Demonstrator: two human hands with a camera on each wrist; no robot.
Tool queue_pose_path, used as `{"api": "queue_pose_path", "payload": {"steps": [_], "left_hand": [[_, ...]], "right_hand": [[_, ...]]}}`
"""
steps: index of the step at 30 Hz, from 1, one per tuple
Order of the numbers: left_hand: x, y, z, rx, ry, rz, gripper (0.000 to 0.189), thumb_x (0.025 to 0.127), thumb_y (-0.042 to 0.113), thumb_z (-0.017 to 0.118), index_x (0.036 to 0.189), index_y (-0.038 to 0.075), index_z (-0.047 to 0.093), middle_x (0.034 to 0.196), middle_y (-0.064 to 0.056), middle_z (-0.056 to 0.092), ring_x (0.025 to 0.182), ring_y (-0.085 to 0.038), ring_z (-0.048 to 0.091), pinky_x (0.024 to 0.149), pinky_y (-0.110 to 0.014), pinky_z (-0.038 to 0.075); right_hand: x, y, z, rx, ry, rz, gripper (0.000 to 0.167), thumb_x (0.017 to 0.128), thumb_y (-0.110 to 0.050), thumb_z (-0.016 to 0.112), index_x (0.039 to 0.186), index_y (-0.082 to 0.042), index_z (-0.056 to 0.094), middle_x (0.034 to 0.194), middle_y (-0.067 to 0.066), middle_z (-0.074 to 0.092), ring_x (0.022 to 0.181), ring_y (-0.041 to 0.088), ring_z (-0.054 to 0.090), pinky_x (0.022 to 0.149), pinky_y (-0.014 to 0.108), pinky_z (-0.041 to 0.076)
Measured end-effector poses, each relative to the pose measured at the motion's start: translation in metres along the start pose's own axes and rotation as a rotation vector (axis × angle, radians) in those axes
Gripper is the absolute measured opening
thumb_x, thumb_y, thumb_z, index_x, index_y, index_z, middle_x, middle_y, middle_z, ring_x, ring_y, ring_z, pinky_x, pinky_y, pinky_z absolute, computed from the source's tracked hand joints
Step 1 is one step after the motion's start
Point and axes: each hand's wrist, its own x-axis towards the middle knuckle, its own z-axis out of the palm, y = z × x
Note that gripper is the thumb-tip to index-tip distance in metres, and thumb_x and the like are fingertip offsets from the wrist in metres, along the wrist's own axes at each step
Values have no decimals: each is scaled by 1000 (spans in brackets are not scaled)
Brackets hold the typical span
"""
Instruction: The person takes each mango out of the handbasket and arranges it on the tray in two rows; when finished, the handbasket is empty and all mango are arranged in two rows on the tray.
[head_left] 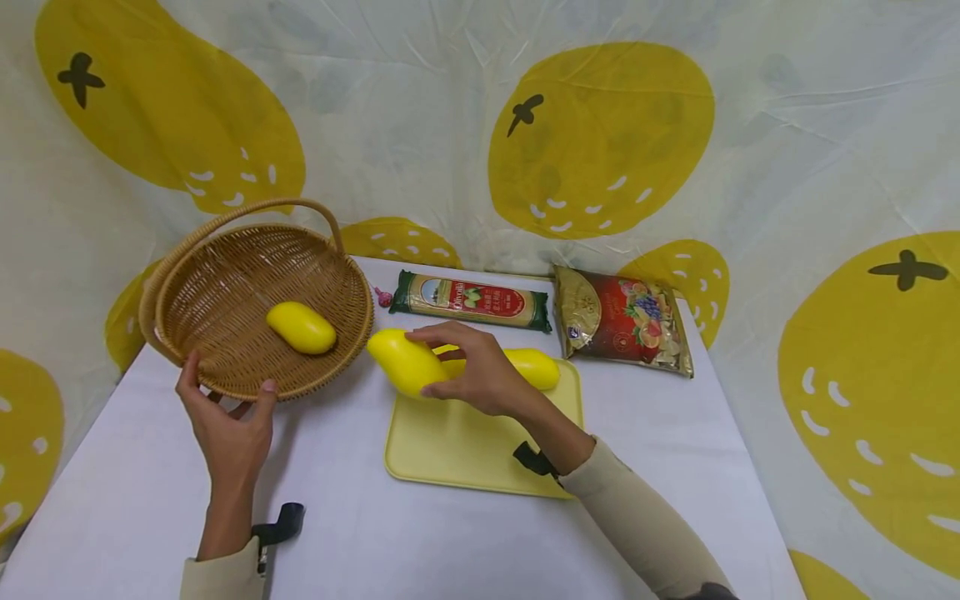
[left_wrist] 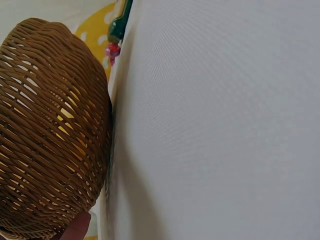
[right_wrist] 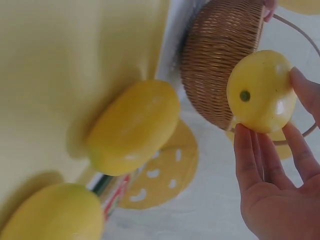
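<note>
My left hand (head_left: 231, 429) grips the near rim of a brown wicker basket (head_left: 225, 275), which tips toward me; its round woven side fills the left of the left wrist view. One yellow mango (head_left: 301, 327) lies inside it. Between thumb and fingers, my right hand (head_left: 483, 371) holds another mango (head_left: 405, 363), raised over the tray's far left corner close to the basket. In the right wrist view a small green stem spot shows on this held mango (right_wrist: 265, 95). On the yellow tray (head_left: 465, 454) rest two more mangoes (right_wrist: 134, 127), partly hidden behind my right hand in the head view.
Behind the tray lies a long pasta packet (head_left: 472, 300) with a small pink trinket (head_left: 384, 297) at its left end. A red and gold fruit-printed bag (head_left: 626, 321) lies at the back right. A fruit-patterned cloth (head_left: 420, 125) hangs behind the white table (head_left: 352, 517).
</note>
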Motion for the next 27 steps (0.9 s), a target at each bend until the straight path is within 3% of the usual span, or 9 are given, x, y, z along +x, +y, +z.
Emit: {"api": "queue_pose_path", "payload": {"steps": [16,27], "left_hand": [[-1,0,0,-3,-5,-2,99,88,16,81,166,32,21,170,5,27,142,-33,47,95,-23,55],[0,0,0,0,-10,-8,99,89,17,80,166,32,20,170,4,27,143,-35,47,96,-25,55]], "right_hand": [[-29,37,10,-1,-76,101,68,82,-6,91,144,-22,67,147,-5,64,129,21,63,109,46,55],[-40,56,19,2,-121,123,68,81,-3,90,144,-17,67,147,-5,65,129,19,63,108,43,56]]}}
